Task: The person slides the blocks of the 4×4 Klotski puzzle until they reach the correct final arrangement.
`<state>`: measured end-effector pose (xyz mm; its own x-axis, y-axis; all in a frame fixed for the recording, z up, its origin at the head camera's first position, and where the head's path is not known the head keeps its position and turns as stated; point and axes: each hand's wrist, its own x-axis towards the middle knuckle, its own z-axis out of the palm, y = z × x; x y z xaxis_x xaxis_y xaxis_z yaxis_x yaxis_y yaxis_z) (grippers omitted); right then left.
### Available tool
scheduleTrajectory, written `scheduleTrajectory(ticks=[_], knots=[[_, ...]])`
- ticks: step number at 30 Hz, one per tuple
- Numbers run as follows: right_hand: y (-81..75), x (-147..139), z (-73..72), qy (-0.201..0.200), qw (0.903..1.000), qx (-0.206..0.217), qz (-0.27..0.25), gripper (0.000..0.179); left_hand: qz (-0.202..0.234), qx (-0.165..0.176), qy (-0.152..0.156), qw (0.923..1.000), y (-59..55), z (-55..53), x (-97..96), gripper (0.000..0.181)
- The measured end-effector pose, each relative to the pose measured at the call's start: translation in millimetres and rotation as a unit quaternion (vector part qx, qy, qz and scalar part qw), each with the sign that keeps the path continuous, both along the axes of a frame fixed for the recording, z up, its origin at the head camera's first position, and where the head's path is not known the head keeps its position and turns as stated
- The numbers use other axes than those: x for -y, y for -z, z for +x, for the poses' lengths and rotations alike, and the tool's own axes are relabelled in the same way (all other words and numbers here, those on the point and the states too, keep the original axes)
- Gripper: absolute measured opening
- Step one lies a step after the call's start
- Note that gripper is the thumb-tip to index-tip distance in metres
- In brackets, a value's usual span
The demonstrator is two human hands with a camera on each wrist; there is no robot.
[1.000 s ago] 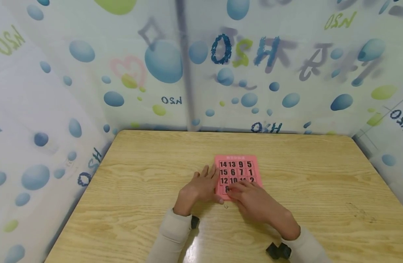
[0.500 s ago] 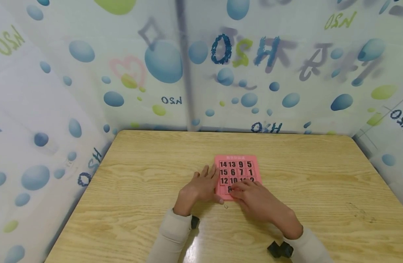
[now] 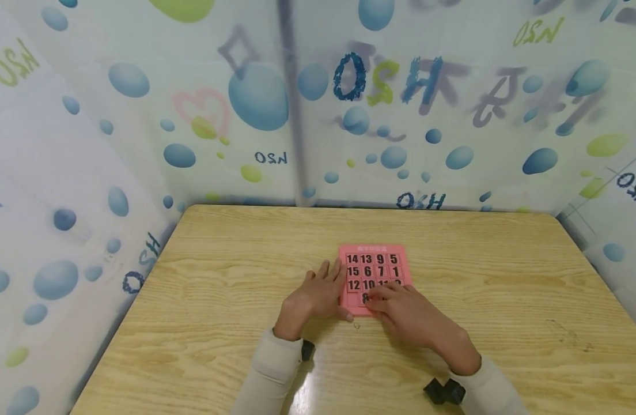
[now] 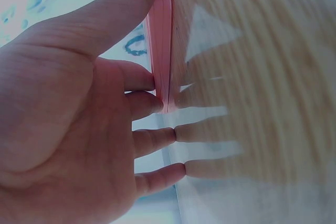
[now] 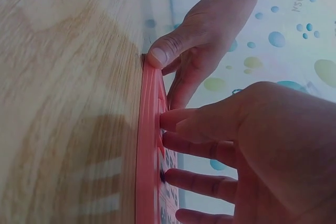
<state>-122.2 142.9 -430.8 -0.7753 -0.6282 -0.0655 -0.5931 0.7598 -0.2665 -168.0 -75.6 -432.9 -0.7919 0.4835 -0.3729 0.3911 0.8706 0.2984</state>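
Observation:
A pink number sliding puzzle (image 3: 372, 249) lies flat on the wooden table, with black-numbered tiles in rows. My left hand (image 3: 318, 295) rests at its left side, fingers extended against the edge and thumb at the near left corner. In the left wrist view, the fingertips touch the puzzle's side (image 4: 161, 40) and the tabletop. My right hand (image 3: 408, 314) reaches over the bottom row, its fingertips touching tiles. The 8 tile (image 3: 365, 298) shows partly beside them, with a gap to its left in the bottom left corner. Other bottom-row tiles are hidden under this hand.
The wooden table (image 3: 235, 248) extends around the puzzle on all sides. Behind it and to both sides hang pale curtains (image 3: 328, 144) with blue and green drop prints. Small black pieces (image 3: 445, 392) sit at the sleeve cuffs.
The 8 tile has slid to the right along the bottom row, and the corner gap now shows. My right hand has shifted slightly right with it. The left hand has stayed in place.

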Motion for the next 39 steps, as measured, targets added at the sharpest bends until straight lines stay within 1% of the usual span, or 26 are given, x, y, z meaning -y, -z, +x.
scheduleTrajectory(ticks=[4, 10, 20, 27, 30, 34, 39], knots=[[0.3, -1, -0.9, -0.001, 1.0, -0.003, 0.001, 0.028, 0.001, 0.0, 0.002, 1.0, 0.4, -0.1, 0.1, 0.108], [-1.0, -2, -1.8, 0.005, 1.0, 0.003, 0.006, 0.027, 0.002, 0.002, -0.001, 1.0, 0.5, -0.1, 0.0, 0.109], [-1.7, -4, -2.6, 0.001, 0.9999, -0.015, 0.002, 0.023, 0.005, 0.008, -0.006, 0.9999, -1.5, 0.5, -0.7, 0.109], [-0.9, -4, -3.0, 0.008, 0.9999, 0.007, 0.001, 0.024, -0.001, 0.003, -0.002, 1.0, -1.3, 0.3, -0.2, 0.108], [-0.3, -3, -2.2, 0.001, 1.0, -0.009, -0.003, 0.026, -0.001, 0.001, -0.001, 1.0, -1.2, 0.2, 0.5, 0.107], [3.2, 0, -1.4, -0.003, 0.999, -0.045, -0.008, 0.032, -0.006, 0.001, 0.001, 1.0, 0.2, -0.6, -0.1, 0.107], [9.6, 7, -2.0, 0.007, 0.9986, -0.053, 0.001, 0.039, -0.011, 0.0, 0.0, 0.9999, 0.9, -0.9, -0.3, 0.108]])
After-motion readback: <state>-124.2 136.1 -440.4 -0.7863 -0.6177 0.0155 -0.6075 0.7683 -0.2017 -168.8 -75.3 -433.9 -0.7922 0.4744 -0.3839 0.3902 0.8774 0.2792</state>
